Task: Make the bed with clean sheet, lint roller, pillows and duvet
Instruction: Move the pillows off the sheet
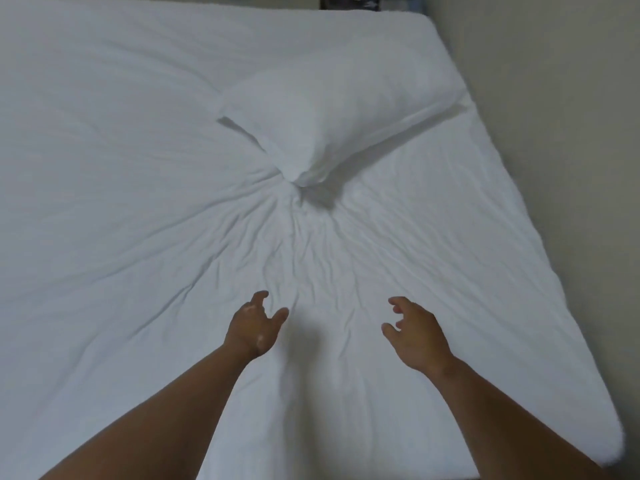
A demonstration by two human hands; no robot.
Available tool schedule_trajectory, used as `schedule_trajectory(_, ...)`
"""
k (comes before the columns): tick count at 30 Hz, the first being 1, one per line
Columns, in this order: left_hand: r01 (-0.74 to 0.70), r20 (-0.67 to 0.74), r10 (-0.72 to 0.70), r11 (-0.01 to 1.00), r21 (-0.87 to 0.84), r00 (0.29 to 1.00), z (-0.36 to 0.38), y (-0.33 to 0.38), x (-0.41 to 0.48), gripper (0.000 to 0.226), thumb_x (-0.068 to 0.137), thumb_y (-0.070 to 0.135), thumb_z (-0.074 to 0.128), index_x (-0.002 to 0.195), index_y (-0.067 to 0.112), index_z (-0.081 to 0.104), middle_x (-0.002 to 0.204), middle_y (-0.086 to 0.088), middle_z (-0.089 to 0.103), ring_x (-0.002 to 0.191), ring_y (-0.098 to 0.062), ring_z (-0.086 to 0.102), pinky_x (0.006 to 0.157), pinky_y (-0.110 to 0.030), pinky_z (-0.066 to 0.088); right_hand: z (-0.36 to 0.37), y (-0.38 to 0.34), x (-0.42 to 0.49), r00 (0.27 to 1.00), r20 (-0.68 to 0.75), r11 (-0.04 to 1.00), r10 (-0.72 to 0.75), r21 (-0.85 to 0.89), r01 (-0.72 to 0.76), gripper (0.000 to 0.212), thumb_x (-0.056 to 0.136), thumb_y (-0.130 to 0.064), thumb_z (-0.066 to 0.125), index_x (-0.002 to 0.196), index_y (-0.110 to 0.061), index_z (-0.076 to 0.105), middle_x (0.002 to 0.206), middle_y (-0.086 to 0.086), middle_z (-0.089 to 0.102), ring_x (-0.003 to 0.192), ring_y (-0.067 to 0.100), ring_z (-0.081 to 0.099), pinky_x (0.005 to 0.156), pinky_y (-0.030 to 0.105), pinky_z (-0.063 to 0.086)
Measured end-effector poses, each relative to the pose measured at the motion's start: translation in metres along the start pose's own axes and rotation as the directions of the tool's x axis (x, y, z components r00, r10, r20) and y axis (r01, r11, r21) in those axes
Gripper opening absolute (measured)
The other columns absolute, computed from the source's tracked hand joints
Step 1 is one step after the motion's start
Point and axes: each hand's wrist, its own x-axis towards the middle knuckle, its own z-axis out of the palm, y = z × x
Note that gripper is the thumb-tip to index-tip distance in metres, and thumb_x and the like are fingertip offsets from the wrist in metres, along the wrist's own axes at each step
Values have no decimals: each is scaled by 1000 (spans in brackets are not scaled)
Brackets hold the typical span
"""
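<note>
A white pillow (pixel 332 123) sits on the creased white sheet (pixel 121 168), at twelve o'clock from both hands. The left hand (pixel 254 327) and right hand (pixel 415 334) reach forward with fingers loosely spread, holding nothing.

Dim, soft light; slight blur; wide-angle edge distortion.

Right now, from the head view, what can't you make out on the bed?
1. Head view: pillow is blurred; whether it lies flat on the sheet is unclear.
2. Head view: the sheet's left side is cut off by the frame edge.
3. Head view: dark thing at the top edge is cropped, unidentifiable.
</note>
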Motion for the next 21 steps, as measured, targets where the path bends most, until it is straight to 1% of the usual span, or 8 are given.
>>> schedule_trajectory(3,-7,-93,-2,995,-104,996,-10,40,51,64,95,53,55,147,19,40,134,-11,60,123,-29,56,101,-35,41,-7,-29,84,998,34,995,-58,79,55,50,90,-35,69,136,-25,53,125,-5,62,103,14,63,95,31,50)
schedule_trajectory(5,-24,-165,-9,981,-192,986,-15,65,91,60,95,53,55,144,19,45,129,-9,64,120,-29,58,103,-37,44,-7,-47,137,998,51,966,-21,260,7,44,87,-37,72,127,-24,59,114,-7,66,100,16,66,94,34,53)
schedule_trajectory(8,-32,-234,-63,923,-383,970,-17,93,145,62,88,61,57,135,21,53,114,-1,69,112,-27,63,100,-45,50,-3,-75,201,992,111,785,65,608,-120,29,85,-35,72,108,-18,68,103,4,73,90,21,72,85,42,60)
schedule_trajectory(10,-41,-257,-108,856,-515,960,-19,107,182,73,74,74,54,128,24,58,110,2,69,106,-24,65,94,-49,54,-1,-97,234,990,134,709,39,695,-122,18,90,-32,69,97,-16,69,104,8,72,89,22,72,79,39,60)
schedule_trajectory(14,-104,-301,-117,773,-626,946,-30,143,241,86,67,82,49,123,18,61,117,-3,67,101,-24,67,91,-47,56,2,-142,281,985,168,593,-30,796,-117,33,95,-42,64,109,-13,68,101,3,73,88,20,72,75,34,61)
schedule_trajectory(17,-135,-294,-121,685,-716,948,-35,172,261,86,81,67,60,139,5,46,114,-8,63,92,-26,69,90,-44,57,2,-168,302,975,214,503,-63,850,-154,34,96,-46,61,103,-13,66,100,6,75,93,23,74,81,38,61)
schedule_trajectory(19,-145,-324,-140,684,-714,936,-35,179,276,49,85,48,68,109,6,55,93,-7,63,93,-30,69,89,-45,58,0,-182,313,973,218,462,-73,872,-161,36,95,-48,61,104,-14,67,99,6,76,92,22,74,80,37,61)
schedule_trajectory(21,-109,-323,-190,686,-719,927,-38,182,284,42,83,35,71,108,3,59,87,-8,68,86,-28,70,82,-40,60,-2,-189,319,978,204,449,-47,879,-162,34,93,-46,63,103,-14,67,94,4,74,84,21,72,73,34,60)
